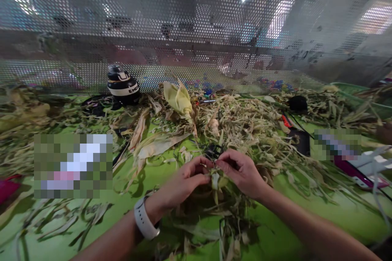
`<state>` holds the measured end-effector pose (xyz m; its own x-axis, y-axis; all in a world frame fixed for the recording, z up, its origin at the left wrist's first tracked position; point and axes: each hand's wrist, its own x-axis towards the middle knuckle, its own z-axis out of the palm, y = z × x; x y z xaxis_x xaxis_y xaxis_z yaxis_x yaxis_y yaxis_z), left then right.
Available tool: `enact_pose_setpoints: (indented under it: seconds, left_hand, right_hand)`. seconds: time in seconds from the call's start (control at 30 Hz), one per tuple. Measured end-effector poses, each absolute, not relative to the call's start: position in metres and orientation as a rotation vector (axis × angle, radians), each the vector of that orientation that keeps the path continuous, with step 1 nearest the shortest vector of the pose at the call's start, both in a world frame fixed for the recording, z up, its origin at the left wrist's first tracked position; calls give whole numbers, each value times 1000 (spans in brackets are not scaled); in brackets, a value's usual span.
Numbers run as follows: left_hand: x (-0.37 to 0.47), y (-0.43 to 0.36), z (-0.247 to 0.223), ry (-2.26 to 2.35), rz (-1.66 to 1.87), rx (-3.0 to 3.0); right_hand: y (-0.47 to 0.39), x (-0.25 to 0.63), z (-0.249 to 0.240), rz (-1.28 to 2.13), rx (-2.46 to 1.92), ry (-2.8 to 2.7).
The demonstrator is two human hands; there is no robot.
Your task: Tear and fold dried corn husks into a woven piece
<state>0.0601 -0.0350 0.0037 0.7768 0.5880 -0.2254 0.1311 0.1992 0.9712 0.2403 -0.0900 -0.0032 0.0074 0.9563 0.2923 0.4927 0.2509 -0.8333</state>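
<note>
Both hands meet near the middle of the view, above a green table (141, 176). My left hand (191, 177), with a white watch (146, 219) at its wrist, has its fingers curled in and pinched close to the other hand. Thumb and forefinger of my right hand (241, 171) are pressed together beside it. What lies between the fingertips is too small to make out. Just below them is a pale strip of husk (215, 181). A dark tangled object (212, 151) sits right behind the fingertips. Beyond, a pale yellow-green husk piece (179, 98) rises from the pile.
Dried husk strips (245, 118) are heaped across the back and right. A black bottle (123, 85) stands at the back left, before a perforated metal screen (183, 20). At the right are a dark flat object (300, 140) and a green basket (367, 100).
</note>
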Motion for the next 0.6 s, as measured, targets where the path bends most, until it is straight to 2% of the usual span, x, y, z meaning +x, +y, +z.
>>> enact_pose_setpoints:
  seconds: [0.17,0.33,0.6]
  left_hand:
    - [62,-37,3,704,383,1174]
    - [64,-40,-4,658,399,1078]
    - [65,-41,-6,564,312,1325]
  right_hand:
    - [-90,239,-5,370,-1346,-1698]
    - [-90,236,-7,354,-1342,-1699]
    - [-90,234,-8,462,-1367,-1656]
